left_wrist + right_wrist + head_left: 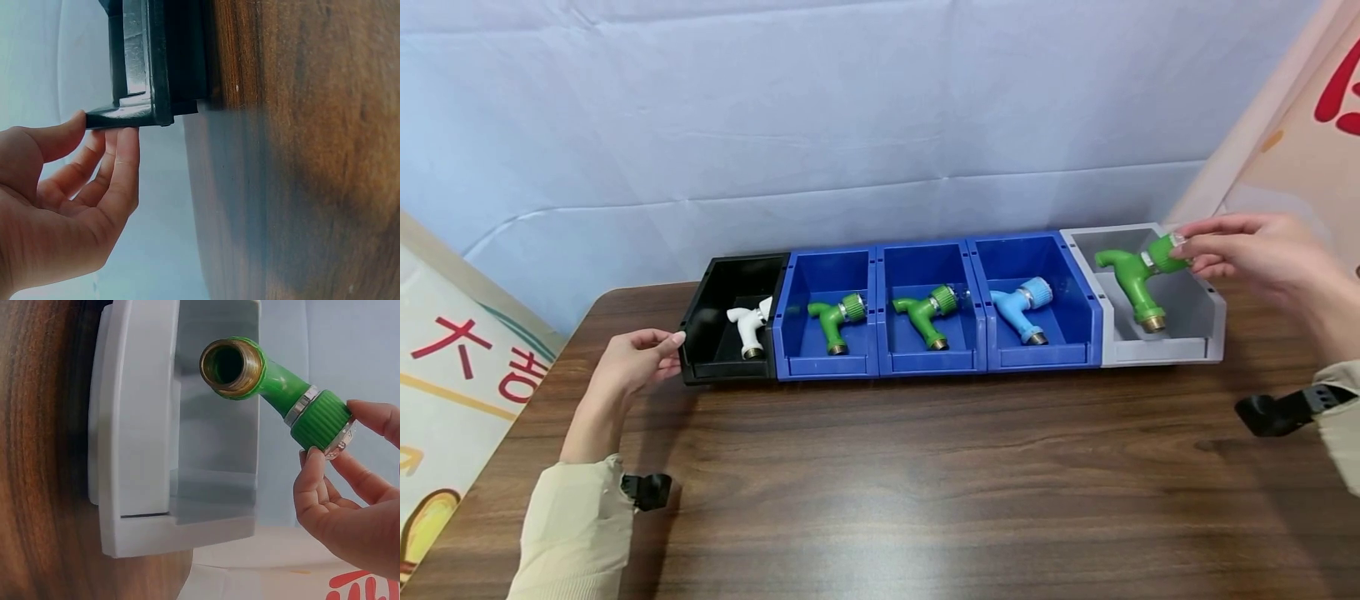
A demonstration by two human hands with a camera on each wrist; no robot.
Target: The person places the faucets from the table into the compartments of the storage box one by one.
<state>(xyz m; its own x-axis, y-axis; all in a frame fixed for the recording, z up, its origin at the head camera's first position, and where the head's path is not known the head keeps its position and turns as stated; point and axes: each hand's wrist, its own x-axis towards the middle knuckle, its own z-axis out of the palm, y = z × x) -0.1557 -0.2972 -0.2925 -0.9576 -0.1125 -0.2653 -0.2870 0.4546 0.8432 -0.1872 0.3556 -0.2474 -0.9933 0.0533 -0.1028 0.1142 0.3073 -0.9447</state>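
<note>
My right hand point(1262, 250) pinches the ribbed knob of a green tap point(1131, 279) between thumb and fingers, over the grey bin point(1206, 321). In the right wrist view the brass threaded end of this green tap point(244, 369) points toward the camera. At the row's other end, my left hand point(640, 358) holds the side of the black bin point(730, 371); the left wrist view shows the thumb at its rim and fingertips against the outer wall. A white tap point(747, 327) lies inside that black bin.
Between the end bins stand three blue bins point(827, 367). Two hold green taps point(835, 321), and the right one a light blue tap point(1021, 308). The row sits on a brown wooden table point(925, 483), before a pale cloth backdrop point(850, 108).
</note>
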